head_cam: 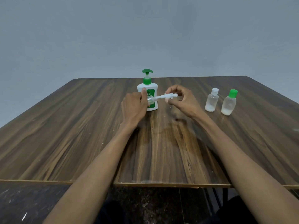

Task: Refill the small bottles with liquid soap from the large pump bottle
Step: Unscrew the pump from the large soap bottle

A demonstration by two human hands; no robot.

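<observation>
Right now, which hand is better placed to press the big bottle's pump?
Probably the left hand: it holds a small clear bottle right in front of the pump bottle. The right hand sits further right, fingers pinching the white pump piece.

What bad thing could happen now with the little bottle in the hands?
1. The left hand and right hand hold a small clear bottle on its side with its white spray top coming out, so leftover liquid might drip onto the table.
2. The big pump bottle stands right behind the hands; a bump might tip it.
</observation>
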